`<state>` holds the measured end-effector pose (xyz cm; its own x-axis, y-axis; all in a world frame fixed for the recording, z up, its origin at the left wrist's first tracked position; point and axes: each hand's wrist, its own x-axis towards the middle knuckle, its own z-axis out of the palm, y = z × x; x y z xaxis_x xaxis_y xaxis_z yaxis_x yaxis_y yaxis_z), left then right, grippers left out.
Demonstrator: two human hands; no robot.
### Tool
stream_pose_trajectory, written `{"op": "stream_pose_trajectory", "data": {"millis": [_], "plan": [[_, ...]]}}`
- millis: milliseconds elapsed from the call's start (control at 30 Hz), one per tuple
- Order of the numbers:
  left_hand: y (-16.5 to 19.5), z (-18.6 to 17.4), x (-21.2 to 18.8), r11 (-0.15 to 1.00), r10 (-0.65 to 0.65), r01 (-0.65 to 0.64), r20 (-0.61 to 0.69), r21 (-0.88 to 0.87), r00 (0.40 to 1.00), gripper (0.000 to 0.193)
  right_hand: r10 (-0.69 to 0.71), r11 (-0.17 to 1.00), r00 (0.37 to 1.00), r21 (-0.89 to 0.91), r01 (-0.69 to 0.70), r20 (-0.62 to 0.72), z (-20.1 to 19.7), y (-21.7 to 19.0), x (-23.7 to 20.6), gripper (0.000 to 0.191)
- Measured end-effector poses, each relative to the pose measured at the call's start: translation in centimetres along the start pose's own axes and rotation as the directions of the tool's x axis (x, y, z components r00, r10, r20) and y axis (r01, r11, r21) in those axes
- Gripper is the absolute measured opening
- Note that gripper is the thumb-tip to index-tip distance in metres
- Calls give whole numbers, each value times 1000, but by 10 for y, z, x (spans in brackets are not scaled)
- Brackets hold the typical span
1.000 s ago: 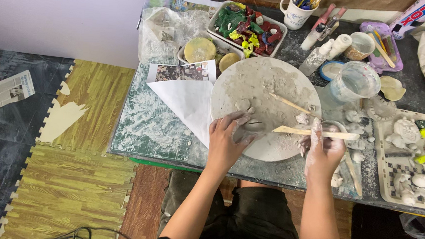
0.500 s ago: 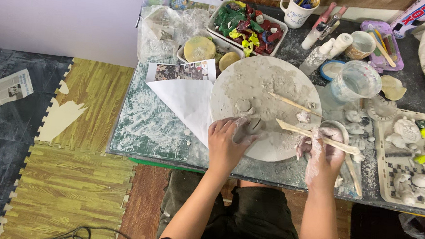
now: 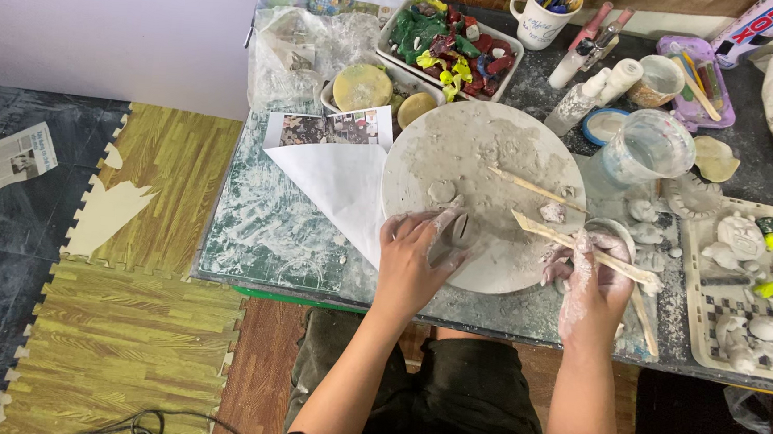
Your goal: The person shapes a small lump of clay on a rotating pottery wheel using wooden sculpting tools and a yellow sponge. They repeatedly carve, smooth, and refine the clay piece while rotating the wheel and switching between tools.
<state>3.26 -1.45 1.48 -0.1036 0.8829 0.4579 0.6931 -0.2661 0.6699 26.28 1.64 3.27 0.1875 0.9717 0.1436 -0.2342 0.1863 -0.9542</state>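
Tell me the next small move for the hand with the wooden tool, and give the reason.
Probably bring the wooden tool left across the round board to the small clay piece. The right hand holds the tool at the board's right edge, apart from the piece, while the left hand steadies that piece against the board. The tool's tip already points that way.

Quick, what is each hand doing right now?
Left hand: fingers around a small clay piece on the round board.
Right hand: closed on a flat wooden stick.
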Motion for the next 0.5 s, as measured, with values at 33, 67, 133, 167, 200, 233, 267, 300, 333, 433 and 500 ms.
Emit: {"op": "stream_pose_trajectory", "data": {"millis": [33,67,133,167,200,233,267,300,333,433,500], "plan": [[-1,0,0,1000,-15,15,-9,4,1000,65,6,1000,1000,-16,-6,-3,0,2,0,18],[-2,0,1,1000,-29,29,-18,7,999,64,12,999,1000,-33,-12,-6,-1,3,-1,19],[-3,-1,2,1000,-7,7,-15,-4,1000,65,2,1000,1000,-26,-2,19,-2,5,-3,21],[-4,-3,2,999,29,-29,-1,-19,1000,66,-13,1000,999,-3,14,46,-3,6,-5,24],[-5,-4,2,997,66,-65,11,-35,998,68,-30,999,997,20,28,73,-4,7,-6,28],[-4,-4,3,998,65,-64,17,-18,998,64,-24,1000,998,5,23,65,-5,8,-7,29],[-4,-4,4,998,63,-63,22,0,998,60,-17,1000,998,-9,17,57,-6,10,-8,29],[-3,-5,5,998,60,-61,27,19,998,57,-10,1000,999,-22,11,49,-6,12,-9,30],[-2,-5,5,999,43,-43,27,16,999,57,-11,1000,999,-29,13,49,-7,14,-9,28],[0,-3,5,1000,26,-25,9,-13,1000,59,-19,999,999,-42,21,51,-11,19,-12,24],[0,-4,3,997,58,-59,-28,-53,998,61,-23,999,998,-39,25,59,-14,22,-12,23]]}}
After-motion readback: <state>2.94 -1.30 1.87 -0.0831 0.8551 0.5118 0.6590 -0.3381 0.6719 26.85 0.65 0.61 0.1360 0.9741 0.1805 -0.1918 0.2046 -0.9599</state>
